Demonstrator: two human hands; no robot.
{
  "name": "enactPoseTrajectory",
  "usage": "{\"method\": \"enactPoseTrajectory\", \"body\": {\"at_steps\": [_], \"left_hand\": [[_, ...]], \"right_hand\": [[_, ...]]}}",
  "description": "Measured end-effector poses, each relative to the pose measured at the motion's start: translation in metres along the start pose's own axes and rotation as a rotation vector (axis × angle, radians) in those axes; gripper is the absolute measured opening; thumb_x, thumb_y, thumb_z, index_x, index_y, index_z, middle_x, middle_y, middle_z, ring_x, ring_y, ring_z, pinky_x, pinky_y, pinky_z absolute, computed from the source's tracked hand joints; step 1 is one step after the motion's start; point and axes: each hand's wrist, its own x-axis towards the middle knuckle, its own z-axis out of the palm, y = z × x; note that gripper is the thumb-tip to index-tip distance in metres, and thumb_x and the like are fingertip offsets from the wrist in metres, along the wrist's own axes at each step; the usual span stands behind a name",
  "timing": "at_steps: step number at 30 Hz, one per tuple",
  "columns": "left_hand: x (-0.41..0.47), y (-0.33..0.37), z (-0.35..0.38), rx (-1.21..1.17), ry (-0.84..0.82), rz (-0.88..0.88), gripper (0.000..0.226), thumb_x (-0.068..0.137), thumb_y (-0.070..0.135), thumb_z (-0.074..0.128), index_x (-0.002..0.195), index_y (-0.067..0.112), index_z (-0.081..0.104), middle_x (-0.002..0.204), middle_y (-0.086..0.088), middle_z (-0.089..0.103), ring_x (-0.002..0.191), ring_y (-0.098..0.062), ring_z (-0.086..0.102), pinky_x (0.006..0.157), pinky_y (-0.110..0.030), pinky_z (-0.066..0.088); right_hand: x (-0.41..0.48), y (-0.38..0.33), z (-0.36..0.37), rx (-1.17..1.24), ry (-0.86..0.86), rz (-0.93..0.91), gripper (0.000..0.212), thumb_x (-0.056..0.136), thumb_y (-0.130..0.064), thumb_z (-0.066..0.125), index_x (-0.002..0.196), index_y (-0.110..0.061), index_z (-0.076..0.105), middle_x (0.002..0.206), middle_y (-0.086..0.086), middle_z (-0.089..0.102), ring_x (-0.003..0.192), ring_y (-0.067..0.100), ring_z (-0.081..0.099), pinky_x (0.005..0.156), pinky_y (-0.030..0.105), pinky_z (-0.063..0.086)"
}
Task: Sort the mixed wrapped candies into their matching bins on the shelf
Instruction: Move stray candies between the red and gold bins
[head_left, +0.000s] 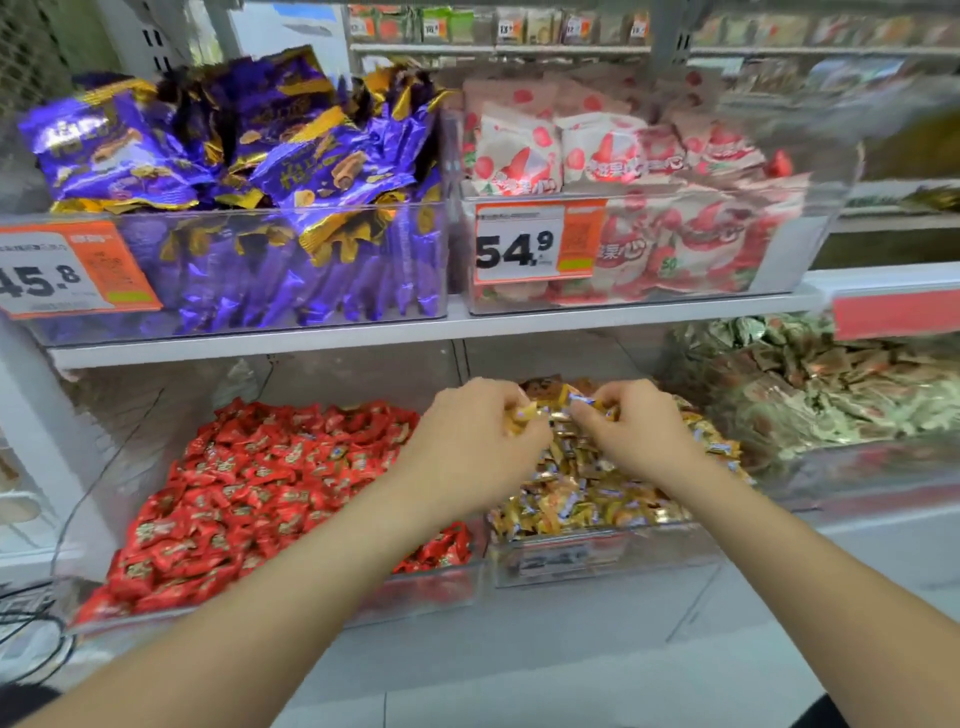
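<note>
Presently picking: left hand (475, 434) and right hand (631, 428) each pinch small gold-wrapped candies (571, 496) atop the clear plastic bin (613, 564) at five o'clock. Next, likely, any strays go to the red-wrapped candies (249, 483) at seven o'clock.
</note>
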Motion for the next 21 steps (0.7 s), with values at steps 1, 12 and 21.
{"method": "enactPoseTrajectory", "body": {"at_steps": [1, 12, 21], "left_hand": [[0.011, 0.008, 0.012, 0.018, 0.002, -0.013, 0.027, 0.090, 0.043, 0.058, 0.076, 0.021, 0.065, 0.067, 0.002, 0.068, 0.076, -0.023, 0.067, 0.076, -0.038, 0.057], [0.058, 0.002, 0.045, 0.030, -0.430, 0.036, 0.050, 0.102, 0.030, 0.040, 0.152, 0.030, 0.041, 0.144, -0.004, 0.048, 0.109, -0.021, 0.065, 0.100, -0.043, 0.051], [-0.018, -0.106, -0.040, 0.351, 0.034, -0.009, 0.030, 0.077, 0.036, 0.047, 0.099, 0.027, 0.065, 0.100, -0.002, 0.057, 0.099, -0.031, 0.055, 0.095, -0.044, 0.046]], "right_hand": [[0.002, 0.007, -0.003, 0.042, 0.006, -0.002, 0.032, 0.098, -0.049, 0.068, 0.084, -0.021, 0.073, 0.065, 0.004, 0.068, 0.064, 0.017, 0.063, 0.057, 0.033, 0.039], [-0.012, 0.026, -0.031, 0.162, -0.088, -0.056, 0.038, 0.102, -0.018, 0.052, 0.133, -0.031, 0.069, 0.073, -0.002, 0.074, 0.056, 0.016, 0.059, 0.054, 0.027, 0.048], [-0.058, -0.081, 0.000, 0.117, -0.119, -0.303, 0.023, 0.094, -0.017, 0.058, 0.097, -0.029, 0.078, 0.067, -0.012, 0.070, 0.063, -0.001, 0.063, 0.061, 0.007, 0.039]]}}
